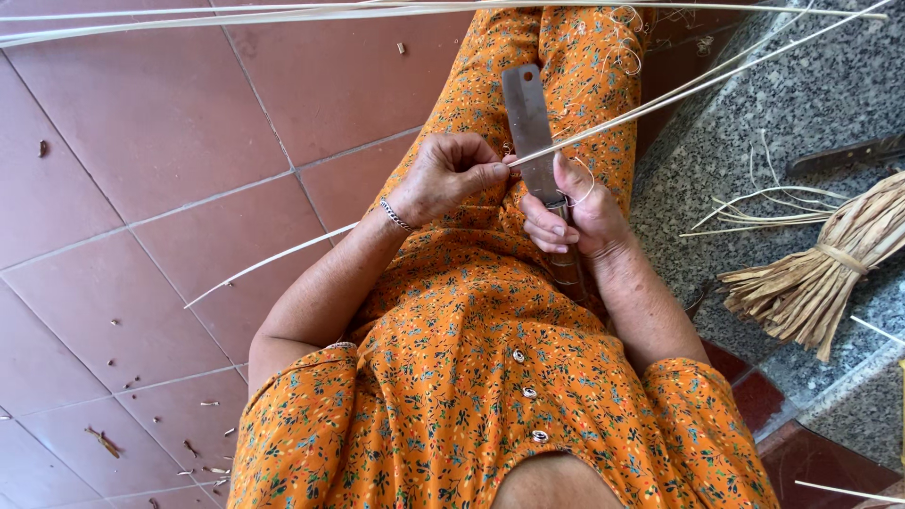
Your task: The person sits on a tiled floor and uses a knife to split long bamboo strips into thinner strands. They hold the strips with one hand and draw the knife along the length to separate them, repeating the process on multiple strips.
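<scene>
My left hand [445,176], with a silver bracelet at the wrist, pinches a long pale cane strip [660,97] against the flat steel blade of a knife [529,123]. My right hand [575,212] grips the knife's handle, blade pointing away from me over my lap, thumb pressed by the strip. The strip runs from the upper right across the blade, passes behind my left arm and comes out over the floor at the lower left. I wear an orange flowered dress [471,377].
Red floor tiles [141,141] with small cane scraps lie to the left. More long pale strips [283,14] stretch across the top. On the speckled stone step [811,104] at right lie a tied bundle of flat fibres [830,264] and thin shavings.
</scene>
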